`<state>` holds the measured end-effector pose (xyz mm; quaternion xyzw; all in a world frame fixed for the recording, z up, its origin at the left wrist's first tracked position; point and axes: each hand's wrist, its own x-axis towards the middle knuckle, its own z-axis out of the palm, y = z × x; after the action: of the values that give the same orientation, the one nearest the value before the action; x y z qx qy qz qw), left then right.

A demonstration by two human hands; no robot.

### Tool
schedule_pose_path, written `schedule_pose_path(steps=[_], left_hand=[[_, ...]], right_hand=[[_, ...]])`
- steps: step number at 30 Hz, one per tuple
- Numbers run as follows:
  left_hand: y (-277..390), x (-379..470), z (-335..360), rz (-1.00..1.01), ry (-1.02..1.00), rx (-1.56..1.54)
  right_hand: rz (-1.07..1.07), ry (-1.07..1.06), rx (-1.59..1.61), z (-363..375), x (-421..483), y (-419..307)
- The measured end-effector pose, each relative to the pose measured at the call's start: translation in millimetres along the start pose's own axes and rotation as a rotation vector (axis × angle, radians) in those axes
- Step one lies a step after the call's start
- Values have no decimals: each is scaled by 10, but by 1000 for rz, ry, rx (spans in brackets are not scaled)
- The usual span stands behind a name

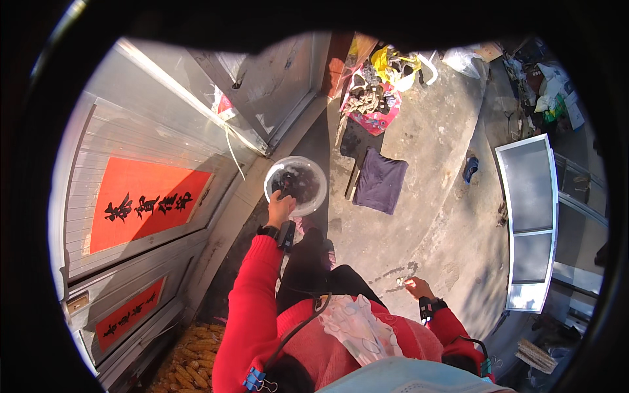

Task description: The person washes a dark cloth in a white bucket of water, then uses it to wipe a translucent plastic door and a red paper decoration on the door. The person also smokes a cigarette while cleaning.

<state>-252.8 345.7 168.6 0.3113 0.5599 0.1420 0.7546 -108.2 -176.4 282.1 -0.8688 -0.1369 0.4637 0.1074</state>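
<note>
A round white plastic basin (pixel 322 196) stands on the ground in front of me, with dark, wet-looking contents in murky water. My left hand (pixel 281 207) is at the basin's near side, fingers bent over something dark that I cannot make out. Off to the right, my right hand (pixel 417 287) hangs low over the concrete, a small pale thing at its fingertips. Beyond my legs a dark purple cloth (pixel 381 182) lies spread over what seems a low stool.
Ahead is a pink bag (pixel 376 122) heaped with cloths. A blue slipper (pixel 471 169) lies on the concrete (pixel 432 182). A white-framed screen panel (pixel 533 184) stands at right. Corn cobs (pixel 191 366) are piled lower left, beside a door (pixel 132 137) with red paper.
</note>
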Motion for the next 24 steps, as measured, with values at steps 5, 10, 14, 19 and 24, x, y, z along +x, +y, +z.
schedule_pose_path(steps=[5, 10, 14, 19, 24], left_hand=[[3, 284, -348, -126, -146, 166], [48, 317, -642, -109, -95, 427], [76, 94, -776, -74, 93, 356], [-31, -306, -835, 23, 386, 285], [-617, -585, -796, -44, 561, 35]], right_hand=[[127, 18, 25, -324, 369, -101], [7, -89, 74, -691, 848, -285], [-128, -209, -86, -1154, 1648, -454], [-200, -161, -282, -1882, 2928, -966], [-401, -244, -160, -2737, 3620, -1905]])
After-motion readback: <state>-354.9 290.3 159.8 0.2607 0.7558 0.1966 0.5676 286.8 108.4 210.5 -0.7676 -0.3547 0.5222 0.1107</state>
